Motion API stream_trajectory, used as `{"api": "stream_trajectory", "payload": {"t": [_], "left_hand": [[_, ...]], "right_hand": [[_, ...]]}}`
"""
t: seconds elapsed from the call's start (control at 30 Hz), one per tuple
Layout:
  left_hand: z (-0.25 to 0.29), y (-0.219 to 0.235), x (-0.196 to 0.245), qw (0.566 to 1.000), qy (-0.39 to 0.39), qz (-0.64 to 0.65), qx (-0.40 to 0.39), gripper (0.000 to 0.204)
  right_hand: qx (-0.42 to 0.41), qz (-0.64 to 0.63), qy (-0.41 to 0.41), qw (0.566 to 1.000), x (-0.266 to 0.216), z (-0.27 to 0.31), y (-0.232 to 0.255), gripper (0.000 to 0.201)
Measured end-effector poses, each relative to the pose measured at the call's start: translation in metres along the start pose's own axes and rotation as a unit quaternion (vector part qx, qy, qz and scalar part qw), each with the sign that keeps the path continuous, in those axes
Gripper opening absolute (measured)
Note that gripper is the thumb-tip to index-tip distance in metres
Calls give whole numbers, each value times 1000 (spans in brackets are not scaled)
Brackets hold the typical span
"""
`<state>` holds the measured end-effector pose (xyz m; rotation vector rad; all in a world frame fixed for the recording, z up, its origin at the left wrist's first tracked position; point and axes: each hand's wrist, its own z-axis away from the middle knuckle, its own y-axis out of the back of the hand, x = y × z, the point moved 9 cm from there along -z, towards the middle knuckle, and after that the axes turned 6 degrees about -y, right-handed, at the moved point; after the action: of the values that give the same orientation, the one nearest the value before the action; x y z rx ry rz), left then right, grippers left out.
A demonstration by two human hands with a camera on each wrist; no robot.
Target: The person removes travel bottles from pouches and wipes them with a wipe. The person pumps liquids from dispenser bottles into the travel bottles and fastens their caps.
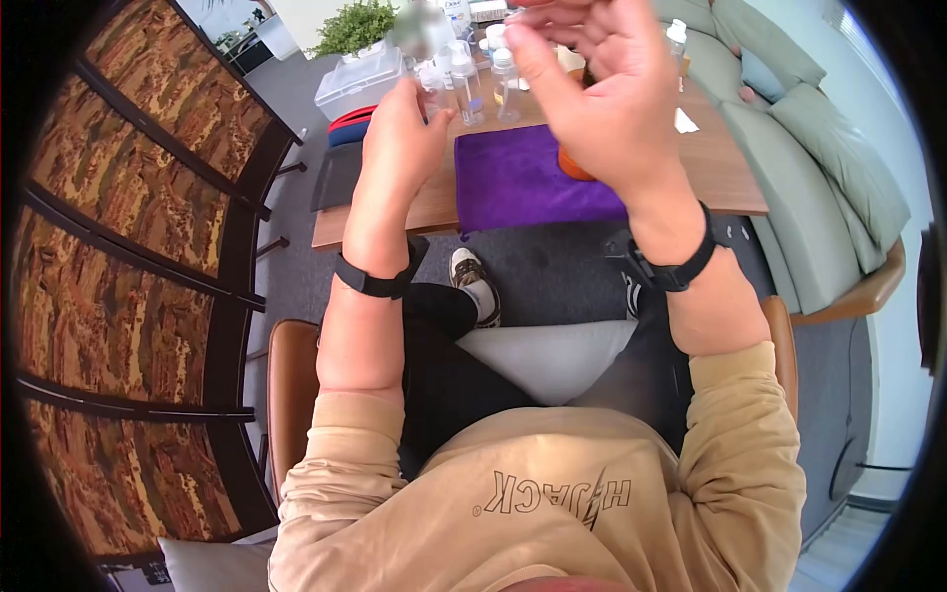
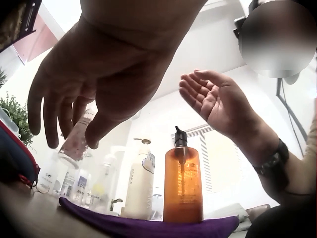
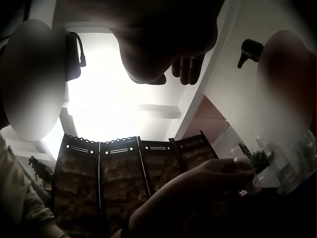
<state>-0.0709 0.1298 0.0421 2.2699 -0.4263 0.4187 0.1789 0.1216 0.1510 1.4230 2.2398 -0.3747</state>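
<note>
My left hand [image 1: 400,138] reaches over the left side of the table. In the left wrist view the fingers and thumb of this hand [image 2: 94,84] hold a small clear bottle [image 2: 76,145], tilted, with faint print near its top. My right hand [image 1: 621,104] is raised above the purple cloth [image 1: 513,183], palm bare, fingers loosely bent. Below that hand, an amber pump bottle [image 2: 183,184] with a black pump stands upright on the cloth; the right hand mostly covers it in the head view. A cream pump bottle [image 2: 140,183] stands beside it.
Several clear bottles [image 1: 505,87] stand at the back of the wooden table [image 1: 725,183]. On the left are a clear plastic box [image 1: 357,84], a dark pouch [image 1: 340,168] with red and blue edging, and a green plant [image 1: 353,28]. A sofa [image 1: 789,168] is at the right.
</note>
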Motion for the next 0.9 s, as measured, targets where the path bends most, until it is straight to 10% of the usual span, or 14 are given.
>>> {"api": "stream_trajectory", "payload": {"t": [0.67, 0.9], "left_hand": [[5, -16, -33, 986, 132, -62, -85, 70], [-38, 27, 19, 991, -29, -128, 13, 78]], "right_hand": [[61, 22, -54, 996, -28, -13, 95, 44], [78, 52, -125, 988, -28, -22, 118, 37]]}}
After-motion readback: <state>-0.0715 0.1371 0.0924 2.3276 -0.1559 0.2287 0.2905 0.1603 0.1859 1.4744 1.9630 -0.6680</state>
